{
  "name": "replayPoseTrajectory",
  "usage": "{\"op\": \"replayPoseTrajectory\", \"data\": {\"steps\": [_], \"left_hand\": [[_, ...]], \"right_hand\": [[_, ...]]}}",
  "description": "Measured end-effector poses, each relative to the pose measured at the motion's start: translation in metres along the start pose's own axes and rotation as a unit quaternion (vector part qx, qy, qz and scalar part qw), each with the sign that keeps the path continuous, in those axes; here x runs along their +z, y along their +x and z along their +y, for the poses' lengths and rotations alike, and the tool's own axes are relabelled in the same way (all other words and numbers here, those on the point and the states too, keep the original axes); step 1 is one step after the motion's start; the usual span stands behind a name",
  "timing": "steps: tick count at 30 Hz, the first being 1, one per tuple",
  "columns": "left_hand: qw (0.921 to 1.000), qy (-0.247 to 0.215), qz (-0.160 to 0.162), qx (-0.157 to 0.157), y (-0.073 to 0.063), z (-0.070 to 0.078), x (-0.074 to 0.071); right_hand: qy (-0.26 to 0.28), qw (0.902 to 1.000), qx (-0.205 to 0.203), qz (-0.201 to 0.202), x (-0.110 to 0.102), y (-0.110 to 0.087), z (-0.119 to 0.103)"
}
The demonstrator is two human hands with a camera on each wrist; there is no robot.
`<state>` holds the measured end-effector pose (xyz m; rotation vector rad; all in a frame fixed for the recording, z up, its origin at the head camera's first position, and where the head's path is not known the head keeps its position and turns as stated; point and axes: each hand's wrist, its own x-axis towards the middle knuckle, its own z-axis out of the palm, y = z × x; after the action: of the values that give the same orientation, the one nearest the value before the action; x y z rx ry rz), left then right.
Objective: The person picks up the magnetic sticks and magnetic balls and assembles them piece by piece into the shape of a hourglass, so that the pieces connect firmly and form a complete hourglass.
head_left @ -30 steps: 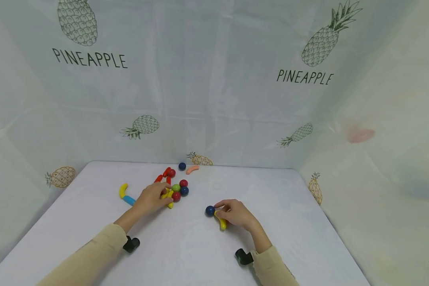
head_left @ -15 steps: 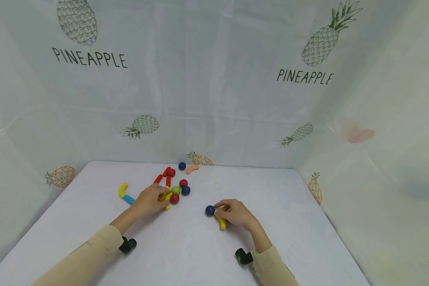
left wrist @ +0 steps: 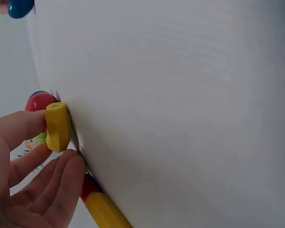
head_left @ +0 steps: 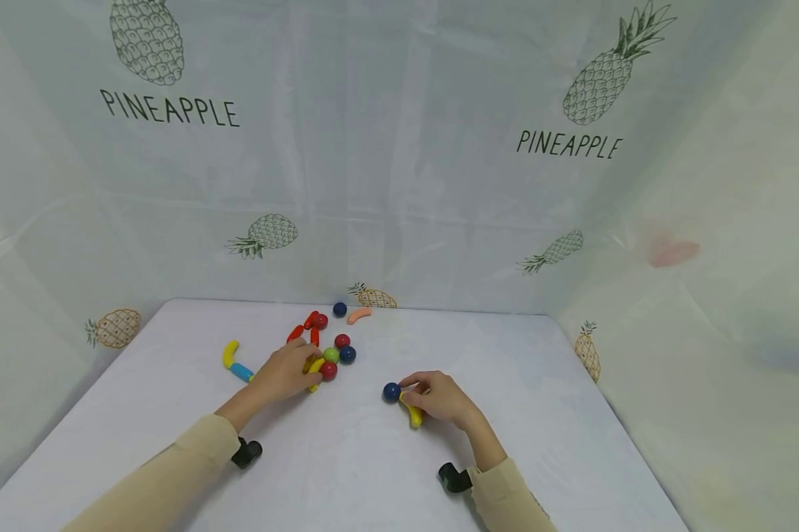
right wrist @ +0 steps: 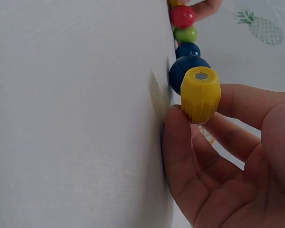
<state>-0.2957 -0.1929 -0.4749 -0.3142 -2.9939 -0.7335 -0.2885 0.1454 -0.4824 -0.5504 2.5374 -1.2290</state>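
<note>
Left of centre, the left grip [head_left: 284, 372] pinches a yellow piece [left wrist: 58, 127]; lower centre, the right grip [head_left: 439, 397] pinches another yellow piece [head_left: 415, 417] beside a blue ball [head_left: 392, 391].

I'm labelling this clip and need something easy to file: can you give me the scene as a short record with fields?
Left hand: holds a yellow piece
Beside it: red ball, green ball
Right hand: holds a curved yellow rod
At that rod's end: blue ball
Far edge: pink piece
Left side: yellow arc with blue rod
Surface: white table
</note>
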Motion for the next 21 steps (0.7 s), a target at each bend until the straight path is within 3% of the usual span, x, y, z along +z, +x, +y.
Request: {"op": "replayPoseTrajectory", "data": {"steps": [10,21], "left_hand": [[1.0,-0.006,-0.002,-0.002,0.0086,0.002,0.0055],[0.9997,0.012,-0.009,0.019,0.0095,0.0083,0.004]], "right_hand": [[-0.001,1.0,-0.001,-0.004,-0.0005,0.0005,0.0001],[-0.01,0.9999,0.004,0.003,-0.0015,0.0001,0.0005]]}}
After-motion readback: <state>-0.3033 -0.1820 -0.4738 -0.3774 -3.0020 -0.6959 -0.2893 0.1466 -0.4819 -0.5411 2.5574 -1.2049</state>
